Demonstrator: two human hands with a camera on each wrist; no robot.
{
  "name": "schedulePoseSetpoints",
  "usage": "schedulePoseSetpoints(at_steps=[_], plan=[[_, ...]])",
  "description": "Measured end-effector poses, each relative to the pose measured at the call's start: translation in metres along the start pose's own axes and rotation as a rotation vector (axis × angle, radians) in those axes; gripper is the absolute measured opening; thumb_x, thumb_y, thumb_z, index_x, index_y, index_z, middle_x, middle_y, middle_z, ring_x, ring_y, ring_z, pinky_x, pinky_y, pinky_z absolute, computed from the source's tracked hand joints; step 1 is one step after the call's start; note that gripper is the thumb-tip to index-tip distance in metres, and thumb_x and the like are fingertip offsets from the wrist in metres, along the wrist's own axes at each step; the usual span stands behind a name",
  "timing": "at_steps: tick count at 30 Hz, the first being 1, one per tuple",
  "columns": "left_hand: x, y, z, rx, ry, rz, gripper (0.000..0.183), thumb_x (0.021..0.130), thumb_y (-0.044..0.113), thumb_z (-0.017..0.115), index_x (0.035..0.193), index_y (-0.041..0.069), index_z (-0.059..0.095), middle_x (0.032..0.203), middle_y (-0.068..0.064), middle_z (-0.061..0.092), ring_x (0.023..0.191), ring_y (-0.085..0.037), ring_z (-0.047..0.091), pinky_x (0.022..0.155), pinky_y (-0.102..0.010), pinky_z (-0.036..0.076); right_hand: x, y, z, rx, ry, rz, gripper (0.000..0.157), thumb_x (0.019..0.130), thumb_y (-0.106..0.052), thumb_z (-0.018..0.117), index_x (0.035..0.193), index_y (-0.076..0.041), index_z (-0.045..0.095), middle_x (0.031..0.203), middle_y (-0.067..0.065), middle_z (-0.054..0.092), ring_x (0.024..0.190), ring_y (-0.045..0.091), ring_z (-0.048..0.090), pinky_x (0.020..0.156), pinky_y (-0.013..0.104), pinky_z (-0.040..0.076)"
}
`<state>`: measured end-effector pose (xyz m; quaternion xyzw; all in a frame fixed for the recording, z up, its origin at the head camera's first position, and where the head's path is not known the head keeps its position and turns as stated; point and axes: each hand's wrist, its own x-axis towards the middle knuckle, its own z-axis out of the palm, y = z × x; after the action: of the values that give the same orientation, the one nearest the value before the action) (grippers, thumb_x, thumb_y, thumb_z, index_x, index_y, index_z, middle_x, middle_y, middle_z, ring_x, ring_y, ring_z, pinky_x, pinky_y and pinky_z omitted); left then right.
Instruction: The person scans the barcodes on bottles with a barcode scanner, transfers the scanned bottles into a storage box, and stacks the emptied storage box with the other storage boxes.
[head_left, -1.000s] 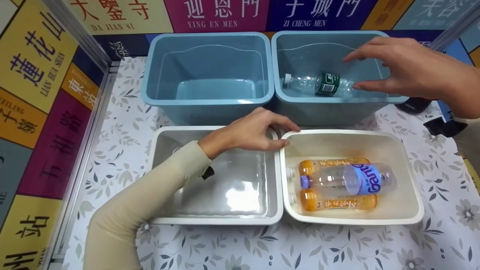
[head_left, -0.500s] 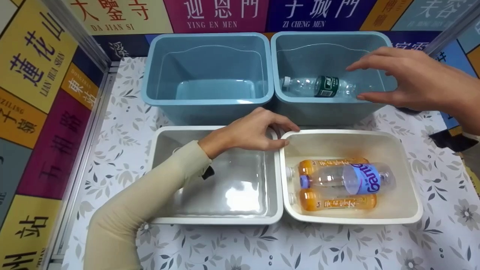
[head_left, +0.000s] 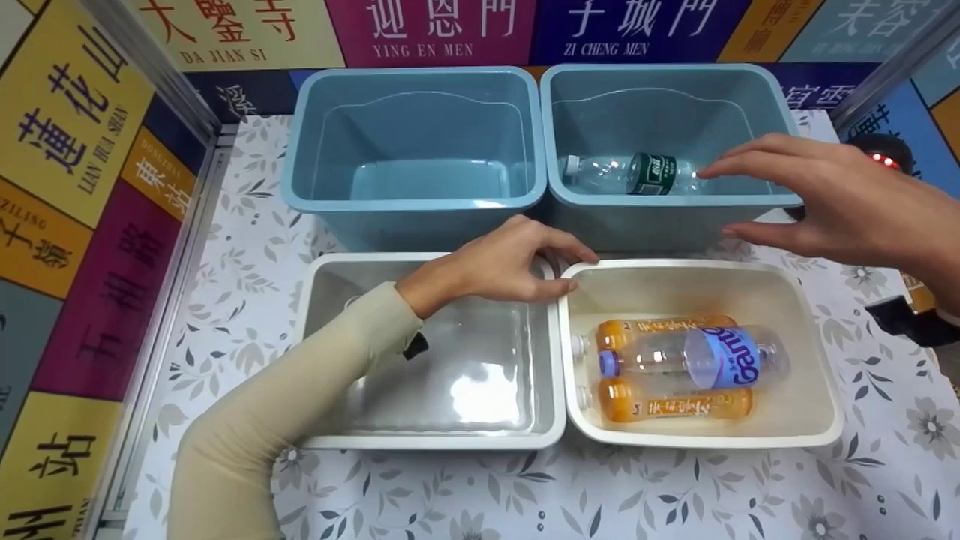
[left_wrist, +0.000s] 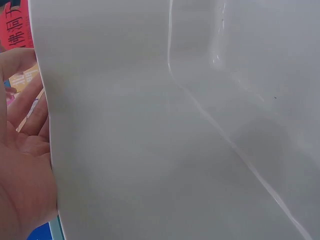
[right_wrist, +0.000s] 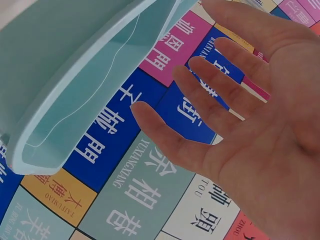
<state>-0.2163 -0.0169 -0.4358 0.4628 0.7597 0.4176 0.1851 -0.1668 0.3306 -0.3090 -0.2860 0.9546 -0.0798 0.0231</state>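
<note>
My left hand (head_left: 510,259) rests where the two white bins meet, thumb and fingertips touching the corner rim of the right white bin (head_left: 829,375). In the left wrist view, that hand (left_wrist: 27,150) shows relaxed fingers past a pale wall. My right hand (head_left: 847,199) hovers at the right front corner of the right blue bin (head_left: 660,225), thumb and fingers spread with nothing between them. The right wrist view shows its open palm (right_wrist: 260,125) beside a blue bin rim (right_wrist: 75,75). A clear bottle with a green label (head_left: 651,174) lies in the right blue bin.
The left white bin (head_left: 420,442) stands under my left forearm. Behind it is the left blue bin (head_left: 412,225). In the right white bin, a clear bottle with a purple label (head_left: 731,358) lies over two orange bottles (head_left: 675,403). Printed panels (head_left: 67,277) border the table.
My right hand has moved toward me, from over the right blue bin to its front corner. The green-labelled bottle has rolled slightly. My left hand has stayed put.
</note>
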Motion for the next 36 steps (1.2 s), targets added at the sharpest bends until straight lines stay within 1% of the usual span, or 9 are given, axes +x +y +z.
schedulePoseSetpoints(at_steps=[4,11,16,20,22,27,29,33,36], plan=[[0.001,0.000,0.001,-0.007,0.003,-0.009,0.040,0.097,0.021,0.073,0.137,0.016,0.075,0.121,0.006,0.080,0.099,0.001,0.072,0.090,-0.019,0.061,-0.005,-0.001,0.001,-0.008,0.003,0.011,0.069,0.086,-0.020,0.093,0.149,-0.020,0.064,0.150,0.020,0.063,0.129,0.054,0.063,0.089,0.071,0.060],[0.000,0.001,0.001,0.002,0.005,-0.007,0.040,0.097,0.023,0.073,0.136,0.017,0.076,0.122,0.007,0.080,0.099,0.002,0.071,0.091,-0.018,0.060,-0.014,-0.001,0.006,-0.015,-0.019,0.009,0.069,0.084,-0.020,0.094,0.147,-0.017,0.066,0.149,0.019,0.064,0.126,0.053,0.066,0.085,0.068,0.062],[0.000,0.001,0.002,0.014,0.006,-0.006,0.039,0.097,0.024,0.073,0.136,0.018,0.076,0.122,0.008,0.080,0.099,0.004,0.071,0.090,-0.018,0.060,-0.018,-0.003,0.014,-0.004,-0.019,-0.032,0.071,0.081,-0.018,0.096,0.145,-0.015,0.066,0.145,0.016,0.066,0.124,0.046,0.068,0.090,0.067,0.062],[0.000,0.000,0.001,0.001,0.004,-0.004,0.040,0.097,0.023,0.073,0.137,0.016,0.075,0.122,0.006,0.080,0.098,0.003,0.071,0.090,-0.018,0.060,-0.021,-0.004,0.021,0.002,0.007,-0.079,0.072,0.079,-0.017,0.098,0.144,-0.016,0.068,0.142,0.013,0.068,0.117,0.040,0.073,0.086,0.062,0.064],[0.000,0.001,0.001,-0.001,0.001,-0.004,0.040,0.097,0.022,0.073,0.137,0.016,0.075,0.123,0.005,0.080,0.099,0.002,0.071,0.091,-0.018,0.060,-0.024,-0.005,0.025,0.013,0.005,-0.082,0.071,0.079,-0.018,0.098,0.143,-0.017,0.068,0.142,0.012,0.069,0.116,0.038,0.074,0.085,0.061,0.065],[0.000,0.001,0.002,-0.001,-0.002,-0.006,0.040,0.097,0.022,0.073,0.137,0.016,0.075,0.124,0.006,0.079,0.100,0.001,0.071,0.091,-0.019,0.060,-0.032,-0.010,0.031,0.036,-0.028,-0.065,0.071,0.080,-0.020,0.098,0.144,-0.020,0.068,0.145,0.010,0.068,0.123,0.038,0.072,0.090,0.063,0.063],[0.000,0.001,0.001,0.002,0.000,-0.009,0.040,0.097,0.023,0.073,0.137,0.017,0.075,0.124,0.006,0.079,0.099,0.001,0.071,0.091,-0.019,0.060,-0.033,-0.012,0.033,0.044,-0.031,-0.073,0.071,0.080,-0.020,0.098,0.144,-0.021,0.068,0.144,0.009,0.069,0.125,0.037,0.071,0.092,0.062,0.063],[0.000,0.000,0.001,0.017,0.004,-0.013,0.039,0.098,0.024,0.073,0.136,0.018,0.076,0.123,0.008,0.079,0.099,0.002,0.071,0.090,-0.019,0.060,-0.036,-0.016,0.035,0.054,-0.040,-0.087,0.068,0.079,-0.021,0.099,0.141,-0.022,0.070,0.141,0.004,0.070,0.122,0.031,0.071,0.090,0.059,0.065],[0.000,0.000,0.001,0.018,0.002,-0.016,0.040,0.098,0.024,0.073,0.137,0.018,0.075,0.123,0.008,0.080,0.099,0.002,0.071,0.090,-0.019,0.060,-0.037,-0.019,0.039,0.060,-0.067,-0.090,0.066,0.080,-0.023,0.098,0.140,-0.023,0.071,0.139,0.001,0.071,0.121,0.027,0.072,0.090,0.057,0.065]])
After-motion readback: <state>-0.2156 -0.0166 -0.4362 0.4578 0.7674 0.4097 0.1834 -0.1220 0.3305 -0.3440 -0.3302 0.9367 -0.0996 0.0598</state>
